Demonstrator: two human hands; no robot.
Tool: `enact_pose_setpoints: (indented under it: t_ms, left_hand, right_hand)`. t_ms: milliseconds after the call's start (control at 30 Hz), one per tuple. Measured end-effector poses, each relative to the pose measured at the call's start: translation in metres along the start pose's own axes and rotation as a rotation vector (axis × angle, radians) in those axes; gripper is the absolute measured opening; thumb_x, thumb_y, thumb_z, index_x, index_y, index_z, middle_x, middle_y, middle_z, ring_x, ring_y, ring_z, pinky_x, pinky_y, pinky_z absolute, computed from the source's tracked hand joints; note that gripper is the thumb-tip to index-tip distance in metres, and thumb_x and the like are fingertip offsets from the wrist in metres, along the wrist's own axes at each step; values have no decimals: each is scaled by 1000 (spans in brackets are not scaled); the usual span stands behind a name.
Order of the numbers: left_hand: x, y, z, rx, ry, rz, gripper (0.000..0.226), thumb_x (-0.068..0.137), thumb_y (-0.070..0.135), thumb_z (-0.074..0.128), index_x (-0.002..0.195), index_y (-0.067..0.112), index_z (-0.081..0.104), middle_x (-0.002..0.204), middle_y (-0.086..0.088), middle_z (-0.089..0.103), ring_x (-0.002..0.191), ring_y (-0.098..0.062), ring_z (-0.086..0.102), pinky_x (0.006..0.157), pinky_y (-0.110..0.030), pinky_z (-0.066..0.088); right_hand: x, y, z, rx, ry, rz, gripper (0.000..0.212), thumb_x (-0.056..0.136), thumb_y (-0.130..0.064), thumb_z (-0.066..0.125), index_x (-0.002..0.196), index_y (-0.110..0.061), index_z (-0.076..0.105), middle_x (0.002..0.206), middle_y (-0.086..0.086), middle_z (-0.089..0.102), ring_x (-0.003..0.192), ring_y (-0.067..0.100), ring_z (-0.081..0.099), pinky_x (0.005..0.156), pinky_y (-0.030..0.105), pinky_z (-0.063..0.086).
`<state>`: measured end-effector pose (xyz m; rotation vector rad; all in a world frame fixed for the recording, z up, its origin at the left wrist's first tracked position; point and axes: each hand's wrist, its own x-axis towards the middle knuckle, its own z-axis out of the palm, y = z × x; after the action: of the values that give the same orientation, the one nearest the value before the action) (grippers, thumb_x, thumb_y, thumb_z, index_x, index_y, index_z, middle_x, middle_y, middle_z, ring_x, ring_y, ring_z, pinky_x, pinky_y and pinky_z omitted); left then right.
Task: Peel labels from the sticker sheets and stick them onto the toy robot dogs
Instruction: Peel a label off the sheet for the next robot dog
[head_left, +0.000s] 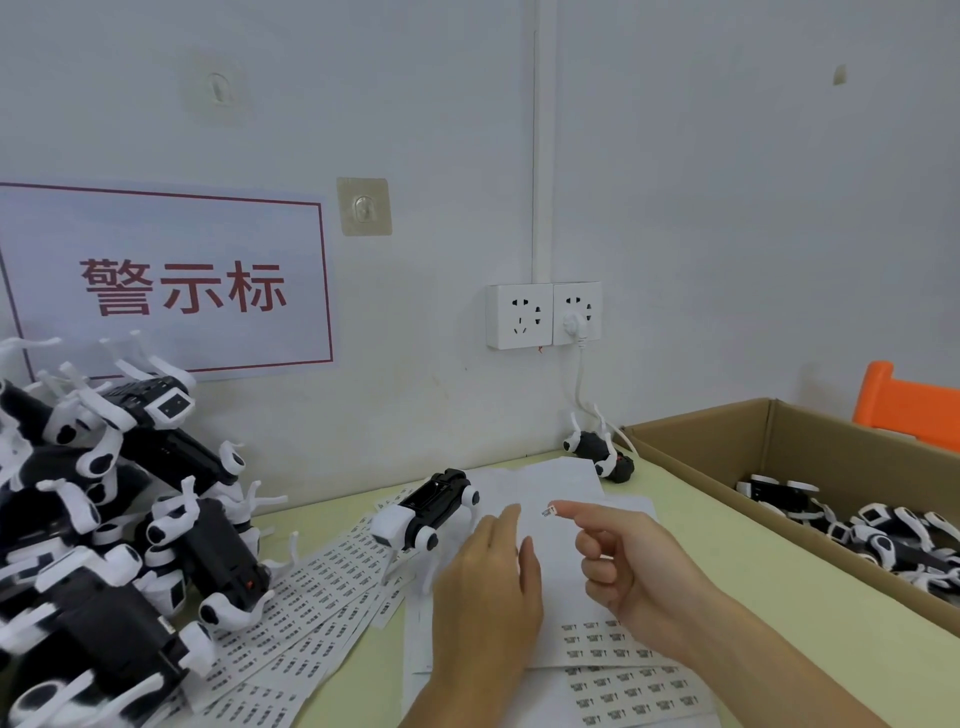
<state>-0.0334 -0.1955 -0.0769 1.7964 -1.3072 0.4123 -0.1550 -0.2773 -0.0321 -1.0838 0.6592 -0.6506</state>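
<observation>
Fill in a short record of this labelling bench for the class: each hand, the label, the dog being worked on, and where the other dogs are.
left hand: flat on sticker sheet
right hand: label on index fingertip
dog in work: upside down by left hand
waiting dogs: heaped at left
cardboard box: more dogs inside, right

Mostly plastic and paper on this bench, all pretty matt

The black-and-white toy robot dogs piled at left (119, 499) look like smooth moulded plastic, black bodies a bit glossy, white legs duller. The white printed paper sticker sheets (306, 618) in the lower middle are flat and matt, with a plain white backing sheet (566, 499) above them. The brown cardboard box (696, 452) at right has a dull, rough-ish finish. The pale yellow-green tabletop (769, 613) looks smooth and matt; the white wall sockets (544, 315) are shiny plastic.
</observation>
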Motion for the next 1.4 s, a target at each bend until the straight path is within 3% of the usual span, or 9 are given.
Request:
enact_pose_setpoints:
  t_ms: [67, 133, 233, 333, 600, 800, 1000, 1267, 1400]
  left_hand:
    - [0, -6, 5, -136, 14, -133, 28, 101, 26, 54, 127, 28, 61, 96, 17, 60, 86, 0, 56, 73, -8, 38]
    - [2, -8, 5, -238, 12, -210, 17, 99, 22, 56, 109, 33, 64, 84, 18, 59, 77, -5, 55, 68, -11, 38]
    - [5, -12, 7, -354, -25, -238, 27, 95, 13, 59, 87, 38, 60, 74, 13, 61, 65, -6, 55, 60, -14, 40]
    - [5, -16, 10, -415, -84, -249, 33, 94, 10, 59, 80, 39, 61, 69, 17, 63, 57, -5, 53, 56, -16, 41]
    - [4, -10, 5, -552, -106, -115, 11, 88, 30, 54, 88, 33, 64, 72, 8, 66, 67, -11, 61, 56, -15, 40]
    - [3, -13, 7, -549, -104, -94, 17, 96, 23, 58, 81, 30, 62, 66, 0, 65, 64, -21, 60, 54, -24, 39]
    - [3, -16, 10, -523, -96, -121, 23, 99, 14, 58, 78, 23, 61, 63, -2, 61, 52, -8, 48, 51, -23, 37]
    - [-2, -14, 9, -363, -136, -19, 20, 96, 20, 54, 76, 23, 56, 59, 5, 53, 56, -13, 49, 53, -30, 38]
    - [-3, -13, 8, -311, -138, 10, 19, 98, 21, 53, 80, 27, 53, 55, 10, 47, 55, -12, 46, 51, -23, 32]
  right_hand:
    - [1, 0, -2, 6, 10, 0, 22, 89, -12, 63, 107, -7, 75, 60, 0, 44, 42, 12, 33, 37, 22, 31]
    - [2, 0, -1, 20, 5, 2, 21, 90, -12, 60, 107, -8, 72, 60, 0, 44, 42, 12, 34, 36, 22, 31]
    - [1, -1, 0, 18, -26, -8, 18, 90, -12, 59, 104, -10, 69, 60, 0, 45, 43, 13, 35, 37, 22, 32]
    - [-1, -1, 0, 2, -57, -23, 18, 90, -12, 58, 103, -10, 69, 60, 1, 45, 43, 14, 36, 38, 23, 33]
    - [1, 5, 1, -73, -78, -16, 19, 92, -11, 54, 102, -12, 69, 61, 2, 47, 45, 14, 39, 42, 23, 35]
    - [3, 10, 2, -141, -82, -7, 22, 94, -8, 50, 100, -12, 71, 60, 2, 49, 45, 14, 41, 46, 24, 30]
    - [2, 10, 2, -214, -70, -28, 31, 94, -5, 49, 98, -15, 78, 62, 4, 52, 45, 16, 43, 45, 23, 32]
    - [-1, 9, 1, -692, 122, -259, 33, 88, -5, 47, 91, -24, 74, 54, -2, 59, 43, 15, 52, 43, 20, 37]
    - [0, 8, -8, -886, 206, -412, 29, 88, -6, 50, 91, -28, 69, 51, 0, 52, 45, 13, 49, 48, 26, 46]
